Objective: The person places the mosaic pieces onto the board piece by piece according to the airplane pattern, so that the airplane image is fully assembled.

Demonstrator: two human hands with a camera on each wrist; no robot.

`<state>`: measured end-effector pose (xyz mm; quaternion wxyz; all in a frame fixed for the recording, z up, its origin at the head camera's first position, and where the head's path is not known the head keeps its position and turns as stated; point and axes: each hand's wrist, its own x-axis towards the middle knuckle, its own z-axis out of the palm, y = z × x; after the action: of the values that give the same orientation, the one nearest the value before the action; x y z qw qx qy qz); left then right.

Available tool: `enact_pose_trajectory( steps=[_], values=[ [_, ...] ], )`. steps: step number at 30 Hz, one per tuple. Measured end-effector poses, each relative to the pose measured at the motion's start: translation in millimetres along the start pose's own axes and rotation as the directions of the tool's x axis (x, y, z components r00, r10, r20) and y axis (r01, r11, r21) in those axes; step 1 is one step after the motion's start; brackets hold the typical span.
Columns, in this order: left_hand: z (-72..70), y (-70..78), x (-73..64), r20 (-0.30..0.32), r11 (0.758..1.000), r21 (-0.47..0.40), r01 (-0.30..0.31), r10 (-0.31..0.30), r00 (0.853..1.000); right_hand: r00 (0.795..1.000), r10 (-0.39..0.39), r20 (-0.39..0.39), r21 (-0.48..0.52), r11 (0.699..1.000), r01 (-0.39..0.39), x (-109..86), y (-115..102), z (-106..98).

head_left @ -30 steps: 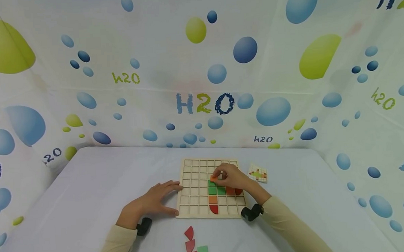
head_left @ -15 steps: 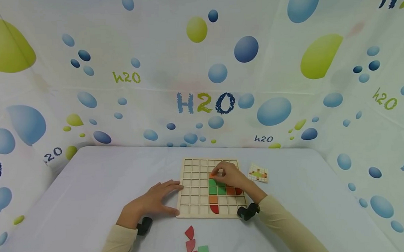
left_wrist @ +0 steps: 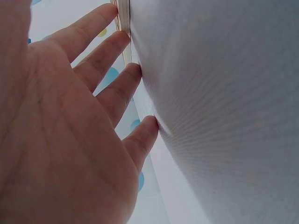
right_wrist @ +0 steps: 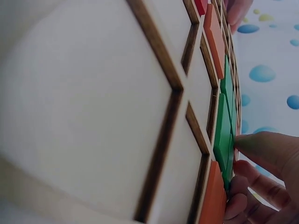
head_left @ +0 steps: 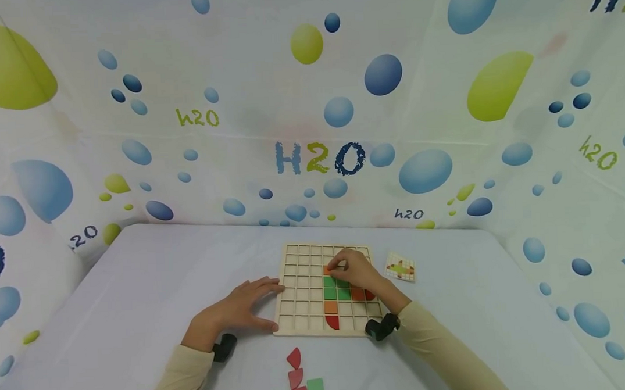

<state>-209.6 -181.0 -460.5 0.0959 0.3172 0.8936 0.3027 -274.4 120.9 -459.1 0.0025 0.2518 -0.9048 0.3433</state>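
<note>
A wooden grid board lies on the white table. My left hand rests at its left side, fingers spread, and in the left wrist view some fingertips touch the board's edge. With thumb and fingers my right hand pinches an orange square tile at a cell just behind the green tiles. In front of the greens sit another orange tile and a red quarter-round tile. To their right, partly under the hand, are a further orange tile and a red one.
A small pattern card lies right of the board. Loose red quarter-round tiles and green square tiles lie at the near edge of the view. A patterned sheet hangs behind the table.
My right hand has shifted slightly away from me, bringing the orange tile from over the green tiles to the cell behind them. The left hand stays at the board's edge.
</note>
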Motion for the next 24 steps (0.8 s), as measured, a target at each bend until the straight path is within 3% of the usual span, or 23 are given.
enact_pose_trajectory(
  steps=[12, 24],
  values=[
    [-0.1, 0.2, 1.8, 0.005, 1.0, 0.008, 0.012, -0.012, 1.0, 1.0, -0.01, 0.002, -0.051, 0.999, 0.01, 1.3, -0.6, 0.6],
    [-0.3, 0.8, 0.2, 0.002, 1.0, 0.013, 0.004, -0.004, 1.0, 1.0, 0.007, -0.014, -0.03, 1.0, -0.007, -6.2, -5.9, 1.3]
  ],
)
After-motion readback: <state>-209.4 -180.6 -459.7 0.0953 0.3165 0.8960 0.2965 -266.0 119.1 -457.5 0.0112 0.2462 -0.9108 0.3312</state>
